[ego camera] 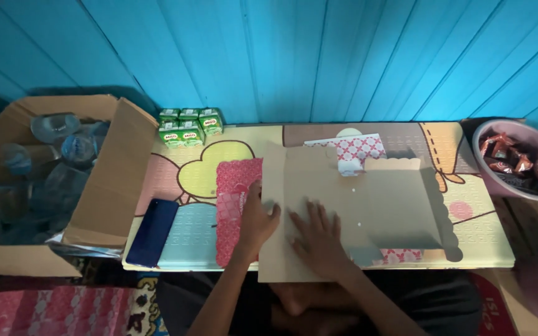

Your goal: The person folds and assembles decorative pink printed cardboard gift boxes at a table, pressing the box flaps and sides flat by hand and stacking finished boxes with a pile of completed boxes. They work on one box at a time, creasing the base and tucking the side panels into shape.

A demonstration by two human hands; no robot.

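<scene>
A flat cardboard box blank (368, 199), plain brown inside with a red-and-white patterned outside, lies unfolded on a low mat-covered table (207, 180). My left hand (255, 219) rests at its left edge, where a red patterned flap (235, 186) folds out, fingers curled over the fold. My right hand (319, 239) presses flat with fingers spread on the brown panel near the front edge. The far right flap (393, 164) with a scalloped edge stands partly raised.
A dark blue phone (152, 231) lies at the table's left front. Several small green drink cartons (190, 126) stand at the back left. An open cardboard box of water cups (45, 168) sits left. A pink bowl of wrapped snacks (518, 163) sits right.
</scene>
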